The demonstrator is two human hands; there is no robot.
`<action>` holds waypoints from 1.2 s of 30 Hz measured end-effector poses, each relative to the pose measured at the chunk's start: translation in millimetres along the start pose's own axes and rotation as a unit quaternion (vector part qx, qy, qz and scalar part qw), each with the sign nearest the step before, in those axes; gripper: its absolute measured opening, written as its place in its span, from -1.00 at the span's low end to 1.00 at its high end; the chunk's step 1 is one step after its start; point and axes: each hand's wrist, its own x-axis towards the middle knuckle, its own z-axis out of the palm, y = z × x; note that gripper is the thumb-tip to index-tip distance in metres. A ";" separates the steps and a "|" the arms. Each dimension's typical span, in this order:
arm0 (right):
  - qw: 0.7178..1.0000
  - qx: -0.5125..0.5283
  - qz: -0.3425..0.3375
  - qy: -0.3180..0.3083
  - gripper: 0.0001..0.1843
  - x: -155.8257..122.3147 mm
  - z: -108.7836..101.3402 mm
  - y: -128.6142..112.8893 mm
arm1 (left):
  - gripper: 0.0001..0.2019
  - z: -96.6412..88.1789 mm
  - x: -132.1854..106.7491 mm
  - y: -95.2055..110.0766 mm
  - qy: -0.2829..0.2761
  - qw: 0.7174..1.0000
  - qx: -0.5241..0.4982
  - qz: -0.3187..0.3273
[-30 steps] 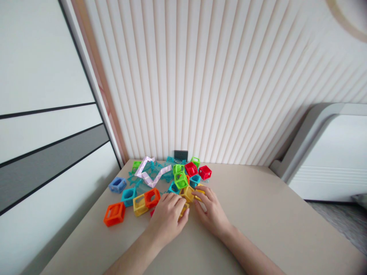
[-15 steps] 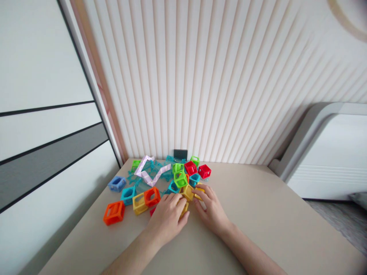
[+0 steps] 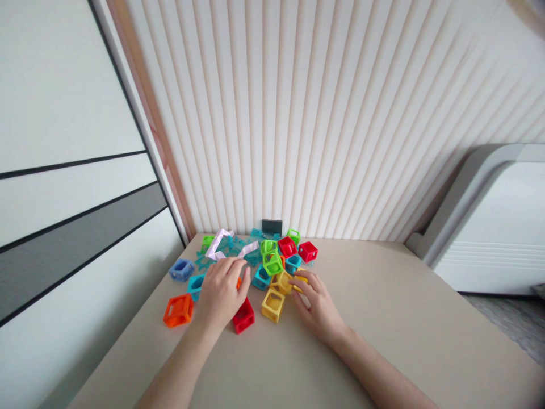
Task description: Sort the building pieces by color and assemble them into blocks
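My left hand (image 3: 222, 288) is over the left of the block pile, palm down, thumb apart from the bent fingers. Beneath it an orange block (image 3: 239, 282) shows only in part. A red hollow block (image 3: 243, 316) sits just right of its wrist. My right hand (image 3: 318, 305) curls its fingers around a yellow hollow block (image 3: 301, 278) at the pile's right edge, partly covering it. Beside its fingertips lies another yellow block (image 3: 281, 282), and a third yellow block (image 3: 273, 305) stands nearer me, between the hands.
Green blocks (image 3: 272, 263), red blocks (image 3: 307, 251) and teal blocks (image 3: 261, 277) lie farther back. On the left are a blue block (image 3: 181, 270) and an orange block (image 3: 178, 311). A lilac zigzag strip (image 3: 215, 245) rests on clear teal pieces (image 3: 232, 246) before the ribbed wall (image 3: 272, 125).
My left hand has moved left and away from me, off the near yellow block, uncovering it and the red block. My right hand stays by the yellow blocks. The view has shifted slightly.
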 end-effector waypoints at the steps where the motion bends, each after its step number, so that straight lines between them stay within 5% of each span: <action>1: 1.000 0.000 -0.005 0.003 -0.72 0.2 0.1 -0.1 | -0.84 -1.4 0.5 -7.4 0.001 1.000 0.017 -0.010; 4: 1.000 -0.002 -0.016 0.009 -0.72 0.8 -0.1 -0.9 | -0.71 -8.3 -1.6 -21.8 -0.001 1.000 0.013 0.016; 8: 1.000 -0.002 -0.028 0.005 -0.72 1.5 -4.3 -2.9 | -0.64 -22.7 -16.5 -16.7 -0.043 0.992 -0.011 0.119; 16: 0.986 0.035 -0.123 -0.104 -0.69 4.5 -19.4 -20.7 | -0.73 -21.7 -77.4 5.4 -0.146 0.986 0.075 0.032; 25: 0.980 0.053 -0.139 -0.129 -0.72 3.6 -19.0 -30.0 | -0.78 -4.7 -112.6 16.2 -0.134 0.990 0.032 0.015; 31: 0.978 0.101 -0.142 -0.116 -0.59 3.0 -20.2 -29.6 | -0.84 -12.2 -89.9 34.5 -0.109 0.987 -0.121 -0.018; 36: 0.983 0.141 -0.113 -0.027 -0.55 1.0 -17.0 -25.3 | -0.87 -2.2 -31.5 59.0 -0.124 0.925 -0.351 -0.079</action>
